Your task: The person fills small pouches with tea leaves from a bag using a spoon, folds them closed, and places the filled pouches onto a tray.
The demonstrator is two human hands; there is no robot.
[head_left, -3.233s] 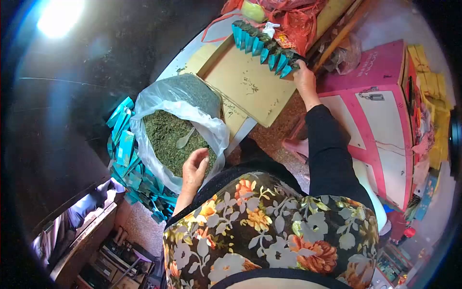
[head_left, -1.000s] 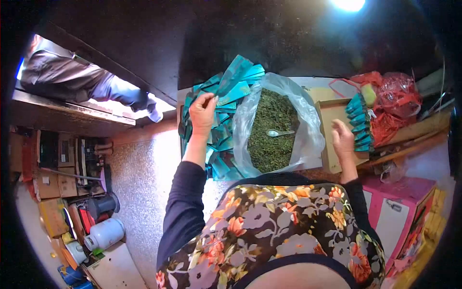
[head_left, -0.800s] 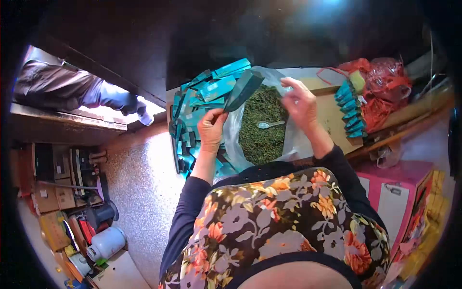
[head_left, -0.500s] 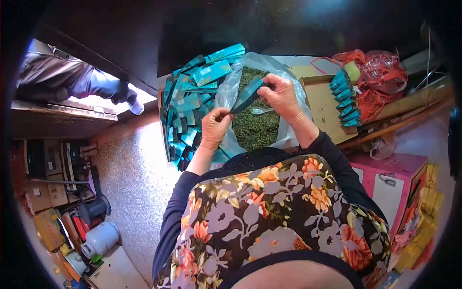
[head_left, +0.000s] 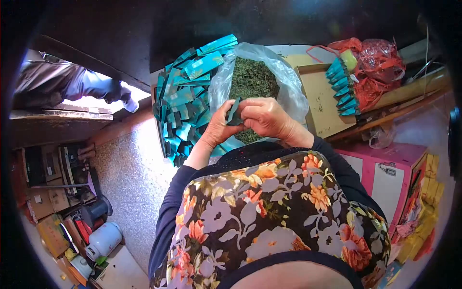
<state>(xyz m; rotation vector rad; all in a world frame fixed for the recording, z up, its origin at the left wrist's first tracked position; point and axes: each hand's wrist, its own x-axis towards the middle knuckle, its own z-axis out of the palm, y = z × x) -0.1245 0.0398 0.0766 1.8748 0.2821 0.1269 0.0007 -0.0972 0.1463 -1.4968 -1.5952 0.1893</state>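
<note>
My left hand (head_left: pixel 217 127) is closed around a small teal packet (head_left: pixel 234 113), held above a clear plastic bag (head_left: pixel 294 91) of dried green leaves (head_left: pixel 252 79). My right hand (head_left: pixel 265 118) has its fingers bent and pressed together at the packet's right side. Whether those fingers grip the packet or something small is hidden behind them. To the left lies a heap of flat teal packets (head_left: pixel 185 98). On the right, several puffed-up teal packets (head_left: pixel 342 89) stand in a row along the edge of a shallow cardboard box (head_left: pixel 317 113).
Red plastic bags (head_left: pixel 380 67) sit beyond the box. A pink cabinet (head_left: pixel 399 156) stands at my right. On the floor at left are a gas cylinder (head_left: pixel 104 239) and boxes (head_left: pixel 52 235). Another person's legs (head_left: pixel 72 85) show at upper left.
Both hands have come nearer my body, and the packet, stretched out lengthwise before, is now upright in my left hand. The white plastic spoon on the leaves is no longer visible.
</note>
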